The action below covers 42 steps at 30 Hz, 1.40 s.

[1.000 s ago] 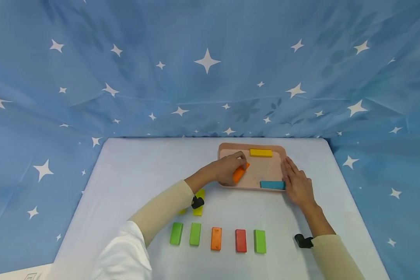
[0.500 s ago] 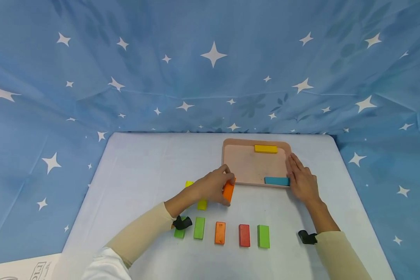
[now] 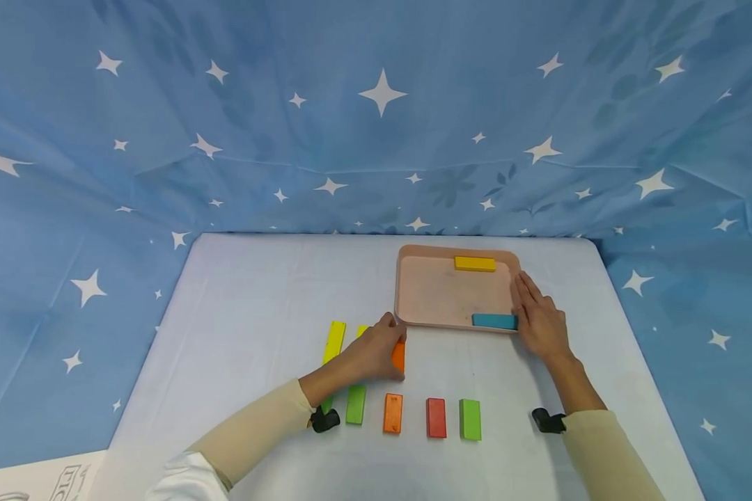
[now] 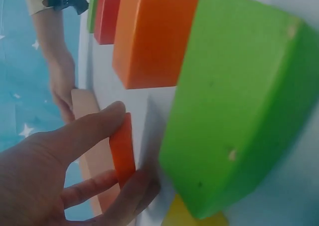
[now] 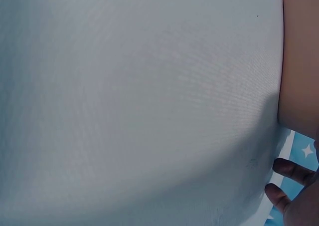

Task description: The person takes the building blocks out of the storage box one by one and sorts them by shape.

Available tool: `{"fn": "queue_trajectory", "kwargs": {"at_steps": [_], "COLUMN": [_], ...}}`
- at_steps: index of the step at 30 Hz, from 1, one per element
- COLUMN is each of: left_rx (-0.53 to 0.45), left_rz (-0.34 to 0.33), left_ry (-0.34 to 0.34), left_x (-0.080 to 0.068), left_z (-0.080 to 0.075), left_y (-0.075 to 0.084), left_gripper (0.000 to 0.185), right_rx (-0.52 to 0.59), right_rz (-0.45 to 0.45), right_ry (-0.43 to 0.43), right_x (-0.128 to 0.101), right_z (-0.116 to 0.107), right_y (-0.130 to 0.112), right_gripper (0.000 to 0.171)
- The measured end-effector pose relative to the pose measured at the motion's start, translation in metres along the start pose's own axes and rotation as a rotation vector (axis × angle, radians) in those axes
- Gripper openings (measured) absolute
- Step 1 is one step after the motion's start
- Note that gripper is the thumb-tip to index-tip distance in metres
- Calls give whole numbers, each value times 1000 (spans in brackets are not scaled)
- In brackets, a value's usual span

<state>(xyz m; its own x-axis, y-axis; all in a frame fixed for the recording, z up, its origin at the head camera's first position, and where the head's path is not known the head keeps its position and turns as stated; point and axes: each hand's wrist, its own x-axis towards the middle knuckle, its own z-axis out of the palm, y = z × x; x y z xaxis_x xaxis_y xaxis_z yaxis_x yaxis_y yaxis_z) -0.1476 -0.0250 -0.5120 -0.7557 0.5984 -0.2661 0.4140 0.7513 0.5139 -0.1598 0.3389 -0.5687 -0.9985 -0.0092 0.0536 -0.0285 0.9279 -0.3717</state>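
Observation:
My left hand (image 3: 376, 351) pinches an orange block (image 3: 399, 357) between thumb and fingers, just in front of the tray's near left corner. In the left wrist view the orange block (image 4: 122, 148) stands on its narrow side between the fingertips. The pinkish tray (image 3: 439, 292) bears a yellow block (image 3: 474, 264) along its far wall and a blue block (image 3: 494, 321) at its near right corner. My right hand (image 3: 542, 323) rests with fairly straight fingers against the tray's right rim. In the right wrist view, part of the right hand (image 5: 299, 196) shows beside the tray's outer wall (image 5: 301, 61).
Nearer me stand a green block (image 3: 355, 405), another orange block (image 3: 393, 413), a red block (image 3: 436, 418) and a second green block (image 3: 471, 419) in a row. A bright yellow block (image 3: 334, 341) lies left of my left hand; another is partly hidden beneath it.
My left hand has carried the orange block out of the tray, leftward and nearer me, to the table in front of it. The right hand stays at the tray's right rim.

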Motion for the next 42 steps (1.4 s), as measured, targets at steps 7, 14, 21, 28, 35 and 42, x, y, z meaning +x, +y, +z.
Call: {"fn": "queue_trajectory", "kwargs": {"at_steps": [7, 14, 21, 28, 35, 42], "left_rx": [52, 96, 104, 96, 111, 168], "left_rz": [10, 27, 4, 5, 0, 46], "left_ry": [18, 39, 15, 1, -4, -14], "left_x": [2, 2, 1, 1, -2, 8], "left_z": [9, 13, 12, 9, 1, -26], "left_y": [-3, -3, -1, 1, 5, 13], "left_gripper": [69, 71, 73, 74, 81, 56], "right_rx": [-7, -12, -17, -18, -7, -2], "right_rz": [-4, -4, -1, 7, 8, 3], "right_ry": [0, -1, -4, -9, 0, 2], "right_x": [0, 1, 2, 2, 2, 3], "right_z": [0, 1, 1, 1, 1, 3], "right_y": [0, -1, -1, 0, 1, 3], "right_gripper": [59, 59, 59, 60, 59, 59]}}
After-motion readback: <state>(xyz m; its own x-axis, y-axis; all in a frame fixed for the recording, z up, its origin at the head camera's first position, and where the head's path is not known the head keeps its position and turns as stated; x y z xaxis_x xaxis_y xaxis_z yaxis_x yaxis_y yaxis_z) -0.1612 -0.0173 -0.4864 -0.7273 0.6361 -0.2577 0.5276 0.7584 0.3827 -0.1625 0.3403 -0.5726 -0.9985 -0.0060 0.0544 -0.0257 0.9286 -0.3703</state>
